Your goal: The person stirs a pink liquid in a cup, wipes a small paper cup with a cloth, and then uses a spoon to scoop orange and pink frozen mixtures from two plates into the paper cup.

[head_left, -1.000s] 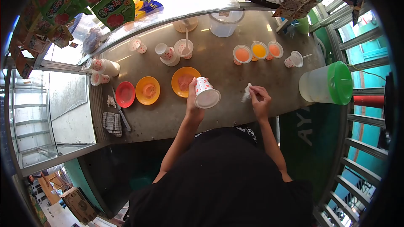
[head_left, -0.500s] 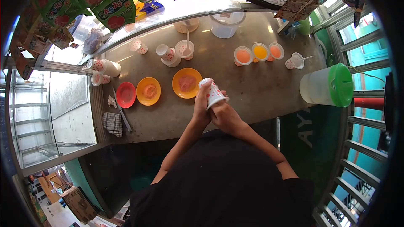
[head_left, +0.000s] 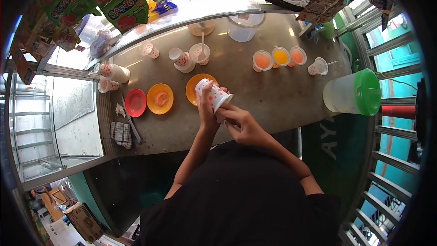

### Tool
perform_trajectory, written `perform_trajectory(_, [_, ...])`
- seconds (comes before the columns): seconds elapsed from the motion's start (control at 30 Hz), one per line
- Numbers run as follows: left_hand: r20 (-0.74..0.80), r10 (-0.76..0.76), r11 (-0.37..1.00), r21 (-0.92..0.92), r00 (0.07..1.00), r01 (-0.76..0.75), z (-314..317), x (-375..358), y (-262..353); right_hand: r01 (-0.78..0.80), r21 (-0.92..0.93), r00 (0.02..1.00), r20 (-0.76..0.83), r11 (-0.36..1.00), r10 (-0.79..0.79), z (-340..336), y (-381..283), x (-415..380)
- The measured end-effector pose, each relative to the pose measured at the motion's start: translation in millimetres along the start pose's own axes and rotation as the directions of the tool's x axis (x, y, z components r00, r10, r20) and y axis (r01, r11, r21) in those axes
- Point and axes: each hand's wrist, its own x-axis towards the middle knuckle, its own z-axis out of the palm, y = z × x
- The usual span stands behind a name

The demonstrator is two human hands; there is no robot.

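My left hand (head_left: 208,109) is wrapped round a white paper cup with red dots (head_left: 213,94), tilted with its rim toward the lower right. Close to that rim, my right hand (head_left: 243,124) has its fingers pinched together; what they hold, if anything, is hidden. Behind the cup, an orange plate (head_left: 191,85) is partly covered by it and my left hand. Farther left are another orange plate (head_left: 169,105) with orange-pink stuff on it and a red plate (head_left: 135,103).
Three filled cups (head_left: 281,57) stand right of centre, beside a cup with a spoon (head_left: 320,66). A green-lidded container (head_left: 336,95) is at the right. Stacked cups (head_left: 180,57), a knife (head_left: 134,128) and a checked cloth (head_left: 121,135) lie leftward. Sachets (head_left: 125,12) hang above.
The cup has moved left with my left hand and now covers part of the orange plate. My right hand has drawn apart from my left and turned, its fingers now near the cup's rim.
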Motion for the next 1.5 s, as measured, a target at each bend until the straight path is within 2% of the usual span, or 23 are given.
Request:
perform_trajectory(0.03, [0.026,0.063,0.997,-0.044,0.998,-0.062,-1,1,-1,0.001,-0.002,1.000,0.001,1.000,-0.001,0,5,0])
perform_trajectory(0.1, [0.079,0.100,0.995,-0.031,0.992,-0.098,8,-9,-1,-0.084,0.427,0.993,-0.039,0.901,0.111,1,20,1])
perform_trajectory(0.13, [0.157,0.114,0.993,-0.060,0.981,-0.105,11,-12,-3,-0.165,0.514,0.979,-0.021,0.842,0.204,-3,23,0])
perform_trajectory(0.17, [0.232,0.129,0.990,-0.090,0.964,-0.111,13,-15,-6,-0.164,0.514,0.979,-0.020,0.842,0.203,-3,26,1])
perform_trajectory(0.23, [0.273,0.105,0.989,-0.130,0.956,-0.071,13,-21,-18,-0.122,0.813,0.969,-0.025,0.569,0.245,-2,34,2])
perform_trajectory(0.27, [0.244,0.103,0.990,-0.116,0.964,-0.077,18,-25,-23,-0.029,0.860,0.978,-0.079,0.510,0.191,2,35,4])
perform_trajectory(0.4, [0.240,0.090,0.993,-0.095,0.967,-0.068,18,-29,-21,-0.034,0.882,0.964,-0.095,0.470,0.248,9,46,-1])
perform_trajectory(0.47, [0.269,0.139,0.990,-0.043,0.953,-0.132,15,-30,-17,-0.082,0.613,0.979,-0.098,0.786,0.179,7,49,-7])
perform_trajectory(0.5, [0.300,0.188,0.980,0.005,0.935,-0.199,15,-31,-16,-0.080,0.614,0.979,-0.102,0.785,0.179,2,47,-8])
perform_trajectory(0.57, [0.293,0.200,0.977,0.008,0.935,-0.211,18,-33,-13,-0.095,0.378,0.995,0.004,0.921,0.102,-11,40,-8])
perform_trajectory(0.67, [0.243,0.193,0.980,0.004,0.951,-0.200,20,-33,-13,-0.147,0.370,0.986,-0.017,0.917,0.165,-16,34,-8])
perform_trajectory(0.8, [0.144,0.107,0.994,-0.007,0.984,-0.107,3,-22,-9,-0.118,0.388,0.990,-0.028,0.914,0.139,-18,28,-6])
perform_trajectory(0.83, [0.144,0.107,0.994,-0.007,0.984,-0.107,-3,-16,-7,-0.107,0.353,0.994,0.034,0.929,0.102,-20,23,-5])
perform_trajectory(0.9, [-0.013,0.231,0.970,-0.071,0.973,-0.232,-20,-3,-1,-0.095,0.319,0.993,0.096,0.943,0.067,-19,23,-6])
perform_trajectory(0.97, [0.037,0.340,0.916,-0.237,0.940,-0.322,-48,8,11,-0.122,0.266,0.991,0.084,0.956,0.104,-12,37,-7])
perform_trajectory(1.0, [0.035,0.341,0.916,-0.237,0.940,-0.323,-51,8,19,-0.124,0.266,0.991,0.086,0.956,0.104,-8,45,-9])
perform_trajectory(1.07, [-0.123,0.446,0.872,-0.163,0.886,-0.462,-55,8,32,-0.192,-0.083,0.980,-0.071,0.978,0.186,-3,60,-10])
perform_trajectory(1.1, [-0.127,0.448,0.870,-0.163,0.885,-0.465,-57,7,36,-0.192,-0.084,0.980,-0.067,0.978,0.186,-1,65,-9])
perform_trajectory(1.17, [-0.245,0.472,0.864,-0.062,0.847,-0.499,-60,5,43,-0.247,-0.255,0.969,-0.087,0.935,0.232,4,72,-8])
perform_trajectory(1.2, [-0.268,0.442,0.873,-0.094,0.856,-0.479,-60,0,47,-0.246,-0.258,0.969,-0.084,0.934,0.232,9,78,-7])
perform_trajectory(1.27, [-0.191,0.404,0.894,-0.127,0.895,-0.431,-84,-2,48,0.049,-0.182,0.998,-0.021,0.982,-0.053,19,89,-4])
perform_trajectory(1.33, [-0.081,0.329,0.912,-0.234,0.941,-0.338,-99,-9,47,0.078,-0.195,0.997,0.002,0.978,-0.079,28,83,-1])
perform_trajectory(1.5, [0.009,0.262,0.943,-0.216,0.965,-0.254,-89,-19,41,0.076,-0.235,0.997,-0.010,0.969,-0.081,22,83,-10])
